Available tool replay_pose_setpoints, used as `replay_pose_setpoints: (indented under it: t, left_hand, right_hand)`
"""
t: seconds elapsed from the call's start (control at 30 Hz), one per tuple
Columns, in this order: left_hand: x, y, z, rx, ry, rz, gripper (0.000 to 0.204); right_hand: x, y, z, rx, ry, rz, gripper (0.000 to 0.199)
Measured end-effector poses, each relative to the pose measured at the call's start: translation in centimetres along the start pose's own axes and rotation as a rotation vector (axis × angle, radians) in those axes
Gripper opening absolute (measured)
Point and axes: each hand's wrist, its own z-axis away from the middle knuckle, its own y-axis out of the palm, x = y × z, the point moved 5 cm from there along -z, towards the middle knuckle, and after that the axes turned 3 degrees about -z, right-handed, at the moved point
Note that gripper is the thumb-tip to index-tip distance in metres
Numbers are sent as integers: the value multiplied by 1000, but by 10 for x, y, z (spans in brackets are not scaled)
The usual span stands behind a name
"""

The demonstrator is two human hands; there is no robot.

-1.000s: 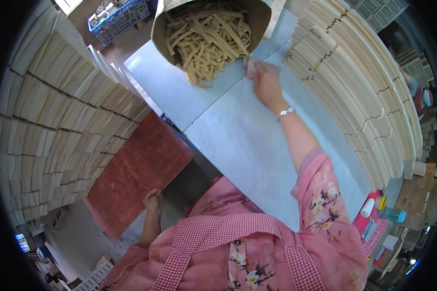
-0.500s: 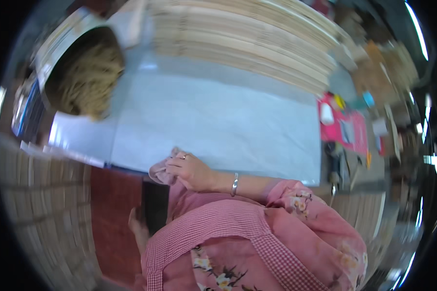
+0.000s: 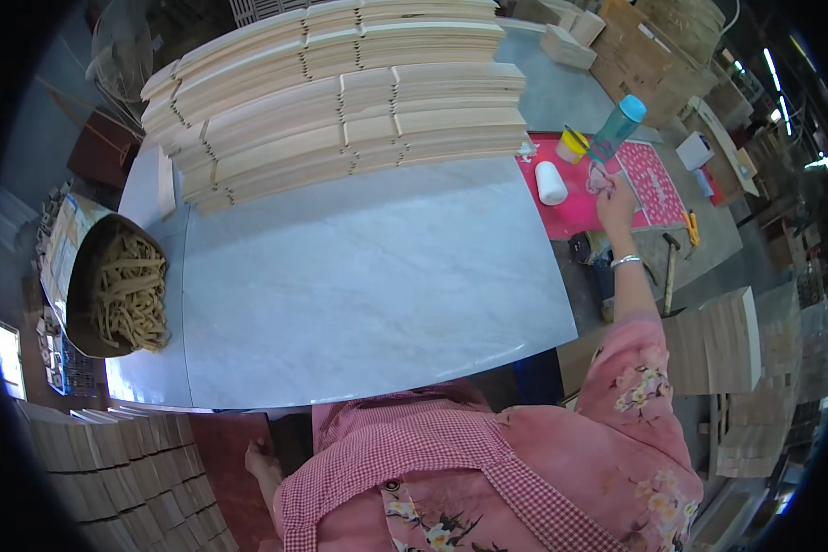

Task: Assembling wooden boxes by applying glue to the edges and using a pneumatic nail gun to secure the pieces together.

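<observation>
Our right hand (image 3: 616, 204) is over the right part of the pink mat (image 3: 575, 213), its grip pressed together and pinching a cloth (image 3: 601, 178). We cannot tell whether that cloth rests on the mat or hangs just above it. Our left hand (image 3: 261, 460) is well to the left of the mat and nearer our body, in front of the red board (image 3: 235, 469); its fingers look curled, but we cannot tell whether that grip is spread or holds anything.

What could go wrong, we judge, comes from crowding. The bottle (image 3: 610, 138) stands tall at the mat's far side, just beyond the cloth, so a sideways sweep might tip it. The yellow tub (image 3: 572, 147), also at the mat's far side, could go over from the same knock. The white cylinder (image 3: 551, 184), on the mat's left part, might roll if brushed, being round. On the near side of the mat, the hammer (image 3: 669, 276) lies close beside our forearm, and a careless pull back might catch its handle.

The cloth looks small, crumpled and soft, pale pink with whitish patches, paler than the mat. Our fingers cover part of it, so we cannot make out its full shape.
</observation>
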Motion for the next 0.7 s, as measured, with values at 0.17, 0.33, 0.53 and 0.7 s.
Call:
replay_pose_setpoints:
  t: [0.17,0.33,0.53,0.7]
  left_hand:
    - [-24,2,33,-137,40,-30,18]
    - [-39,2,54,-179,59,12,25]
    - [-55,2,79,-249,181,-72,35]
    - [-75,-3,99,-316,475,-380,46]
  right_hand:
    - [14,48,-14,359,165,419,33]
    - [38,105,-88,221,168,-412,46]
    - [92,132,-139,445,197,-188,55]
    - [102,142,-152,521,202,-133,62]
